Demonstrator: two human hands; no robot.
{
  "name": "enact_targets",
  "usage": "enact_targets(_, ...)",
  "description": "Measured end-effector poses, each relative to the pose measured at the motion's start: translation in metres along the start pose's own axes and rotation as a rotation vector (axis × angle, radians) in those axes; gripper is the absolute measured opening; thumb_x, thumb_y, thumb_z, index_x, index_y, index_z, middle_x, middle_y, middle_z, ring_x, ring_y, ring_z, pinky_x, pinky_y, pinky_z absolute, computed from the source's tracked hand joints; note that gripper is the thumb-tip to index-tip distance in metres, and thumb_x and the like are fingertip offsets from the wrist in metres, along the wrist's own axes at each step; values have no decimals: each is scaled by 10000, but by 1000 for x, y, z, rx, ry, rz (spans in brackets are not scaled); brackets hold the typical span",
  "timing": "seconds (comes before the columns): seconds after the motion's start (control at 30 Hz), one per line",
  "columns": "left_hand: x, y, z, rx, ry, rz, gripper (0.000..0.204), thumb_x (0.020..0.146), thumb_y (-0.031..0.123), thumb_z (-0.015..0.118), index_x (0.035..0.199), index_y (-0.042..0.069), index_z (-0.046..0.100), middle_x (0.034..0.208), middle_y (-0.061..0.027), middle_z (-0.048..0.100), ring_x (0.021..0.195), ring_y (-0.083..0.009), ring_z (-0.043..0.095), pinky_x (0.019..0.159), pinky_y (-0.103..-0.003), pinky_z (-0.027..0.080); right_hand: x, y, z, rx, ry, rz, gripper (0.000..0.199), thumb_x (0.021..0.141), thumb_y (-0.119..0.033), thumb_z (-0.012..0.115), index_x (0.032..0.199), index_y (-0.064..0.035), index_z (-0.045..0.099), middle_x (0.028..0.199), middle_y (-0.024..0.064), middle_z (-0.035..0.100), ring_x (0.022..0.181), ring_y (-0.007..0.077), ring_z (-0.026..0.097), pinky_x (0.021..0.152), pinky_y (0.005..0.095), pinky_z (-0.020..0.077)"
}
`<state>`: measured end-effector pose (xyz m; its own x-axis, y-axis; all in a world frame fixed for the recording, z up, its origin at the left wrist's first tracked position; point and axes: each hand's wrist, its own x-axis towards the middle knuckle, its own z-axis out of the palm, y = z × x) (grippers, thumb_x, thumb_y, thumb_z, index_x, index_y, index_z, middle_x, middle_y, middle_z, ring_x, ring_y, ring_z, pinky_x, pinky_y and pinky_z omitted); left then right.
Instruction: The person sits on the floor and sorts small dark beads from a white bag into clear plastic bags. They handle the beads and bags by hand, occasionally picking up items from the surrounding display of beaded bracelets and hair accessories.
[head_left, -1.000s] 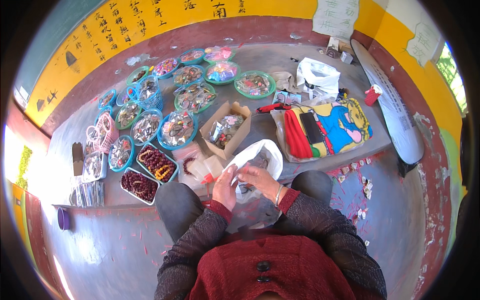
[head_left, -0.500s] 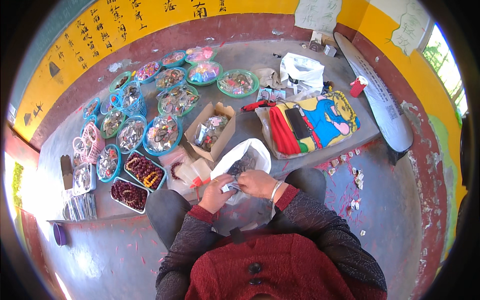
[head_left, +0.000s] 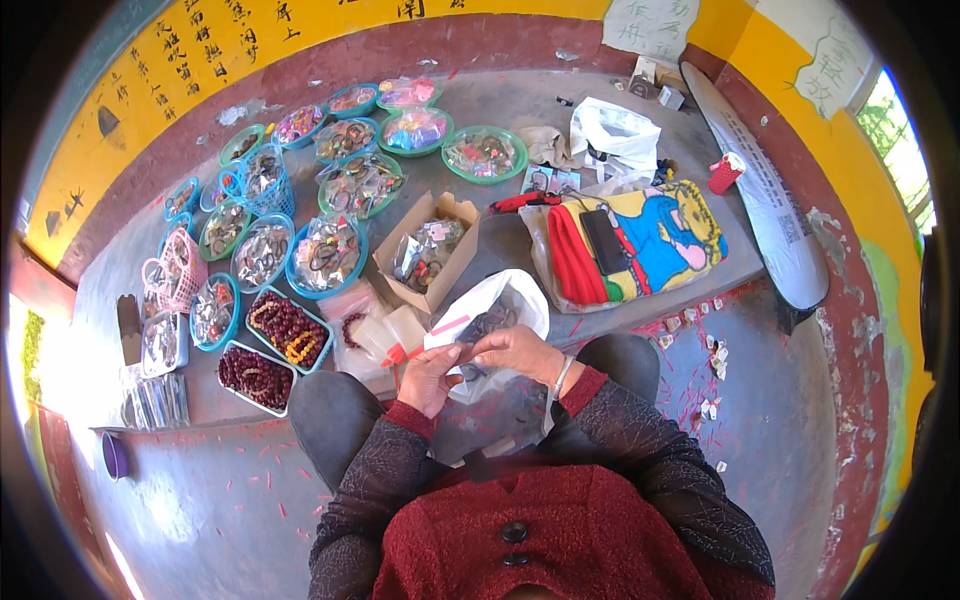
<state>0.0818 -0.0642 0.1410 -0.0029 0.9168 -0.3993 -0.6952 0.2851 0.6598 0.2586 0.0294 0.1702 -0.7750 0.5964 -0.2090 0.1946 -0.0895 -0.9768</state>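
Left hand [head_left: 430,378]: we see its fingers pinching a small clear packet [head_left: 455,352].
Right hand [head_left: 518,350]: fingers closed on the same packet.
Packet: over the white bag [head_left: 490,305], at the platform's [head_left: 640,290] near edge.
Nearby: cardboard box [head_left: 428,252], bead trays [head_left: 285,328].

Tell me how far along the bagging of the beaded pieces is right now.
Done, it seems: round trays on the ledge hold many clear-bagged items, as does the cardboard box. In hand: the left hand and right hand pinch a small clear packet over the white bag on the lap. Left: loose red bead strings fill two rectangular trays, unbagged.
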Motion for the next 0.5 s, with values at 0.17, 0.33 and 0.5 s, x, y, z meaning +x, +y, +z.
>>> enact_targets(0.17,-2,0,4,57,-36,-39,193,854,139,577,1002,23,620,924,-69,644,837,-138,602,616,-248,477,-1,3,1,76,56,63,188,796,-127,644,910,23,654,790,32,647,734,67,565,675,215,458)
enact_targets(0.33,-4,0,4,59,-48,-52,191,860,134,566,1007,24,619,930,-73,642,845,-141,602,634,-247,474,-4,-1,1,89,91,55,165,776,-116,661,860,27,670,729,37,647,679,76,572,650,217,461)
enact_targets(0.5,-5,-1,6,16,-67,-46,190,862,110,556,1014,11,613,950,-87,640,851,-157,606,667,-261,494,-5,0,2,32,132,35,146,743,-114,687,810,16,680,693,27,644,648,71,564,624,219,455)
